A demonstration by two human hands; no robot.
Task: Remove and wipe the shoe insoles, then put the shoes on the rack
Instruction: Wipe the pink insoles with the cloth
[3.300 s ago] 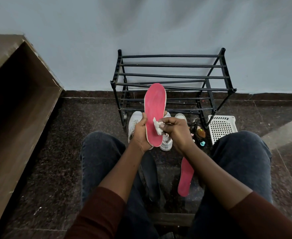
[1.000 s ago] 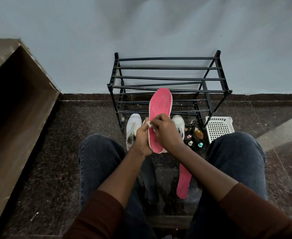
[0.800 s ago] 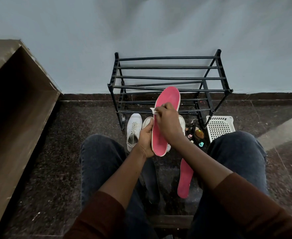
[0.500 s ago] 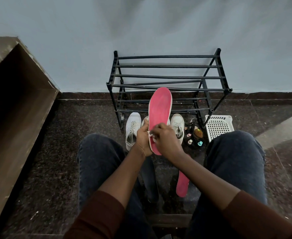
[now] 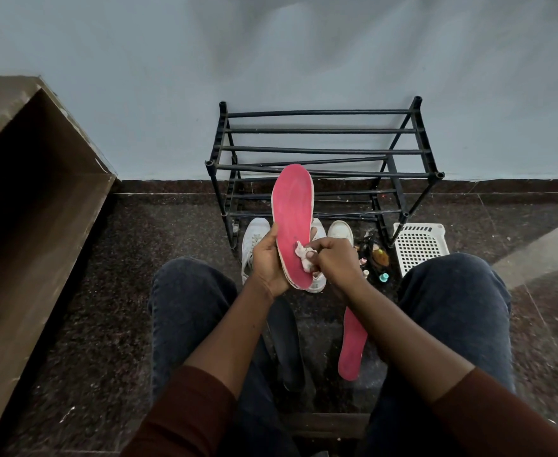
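Wall (image 5: 139, 77): pale blue-grey, filling the top of the view behind everything else.
Floor (image 5: 112, 291): dark speckled stone, with a dark skirting strip where it meets the wall.
Cabinet (image 5: 23, 209): a brown wooden unit at the left edge, its open side facing right.
Legs (image 5: 188, 308): the seated person's knees in dark jeans, spread apart on either side of the hands.
Rack (image 5: 320, 150): black, made of bars, standing on the floor against the wall; no shoes sit on its tiers.
Basket (image 5: 419, 245): white and perforated, on the floor just right of the rack's front leg.
Shoes (image 5: 254, 242): a white pair on the floor in front of the rack, partly hidden behind the raised insole and hands.
Raised insole (image 5: 292, 209): pink with a pale edge, held upright between the knees, toe end up in front of the rack.
Second insole (image 5: 352, 344): pink, lying flat on the floor between the legs.
Left hand (image 5: 267, 262): fingers wrapped around the raised insole's lower left edge, gripping its heel end.
Right hand (image 5: 335, 258): curled, pinching the cloth against the insole's face.
Cloth (image 5: 304, 258): a small white wad, pressed on the lower pink surface.
Small items (image 5: 378, 262): several little bottles on the floor between shoes and basket; too small to identify.
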